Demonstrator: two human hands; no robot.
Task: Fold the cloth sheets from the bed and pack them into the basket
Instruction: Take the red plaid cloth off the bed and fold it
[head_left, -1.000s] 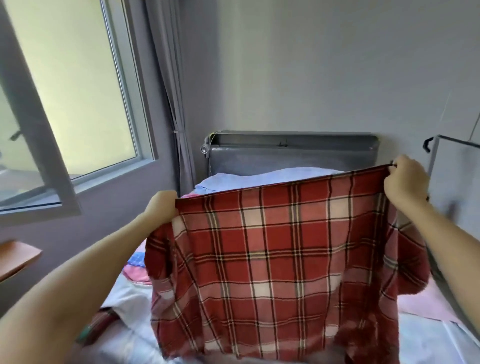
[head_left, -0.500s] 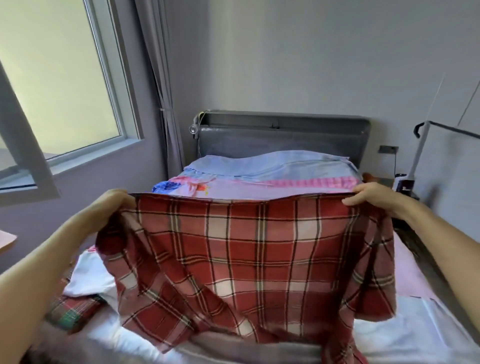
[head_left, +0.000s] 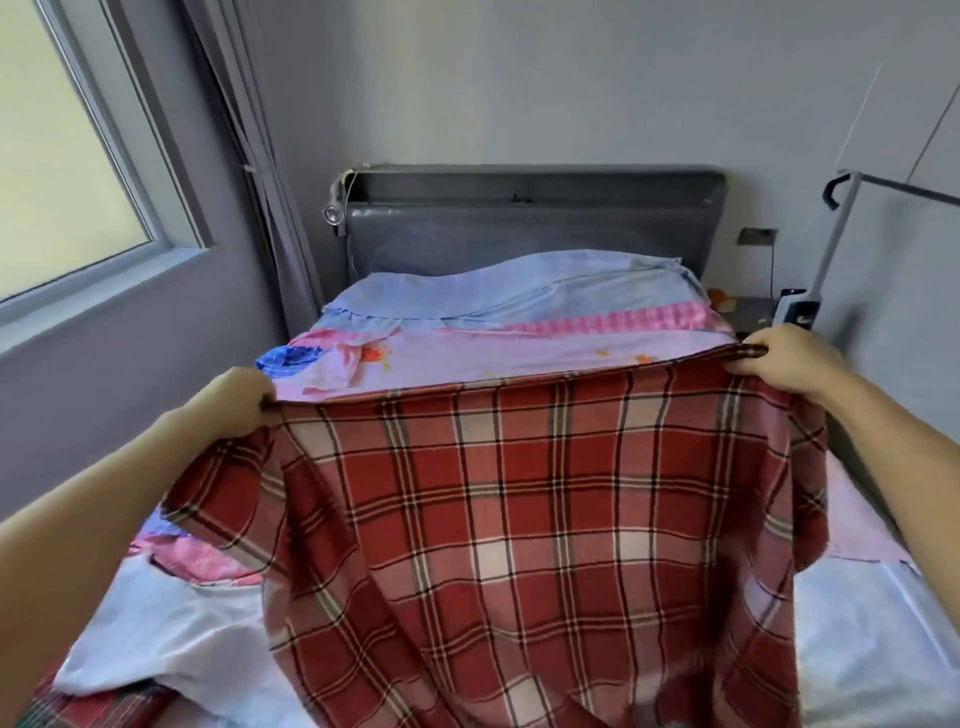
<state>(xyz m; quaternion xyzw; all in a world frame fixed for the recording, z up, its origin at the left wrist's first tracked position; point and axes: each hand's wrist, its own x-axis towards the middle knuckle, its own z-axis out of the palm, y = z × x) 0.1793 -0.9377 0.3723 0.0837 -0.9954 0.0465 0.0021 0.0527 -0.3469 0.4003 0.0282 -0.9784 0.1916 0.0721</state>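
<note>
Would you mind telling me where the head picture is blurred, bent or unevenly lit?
Head view: daylight from the window brightens the left side; the wide lens bows the window frame and curtain; the plaid cloth smears with motion blur along its bottom edge, while the top hem held by the left hand and right hand is fairly sharp.

Red plaid sheet (head_left: 519, 519) cut off at bottom edge, hiding mid-bed (head_left: 857, 623), window (head_left: 62, 156) cropped left

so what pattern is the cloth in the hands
Red plaid with white and dark stripes, seen best in the head view; it is the only view.
</note>
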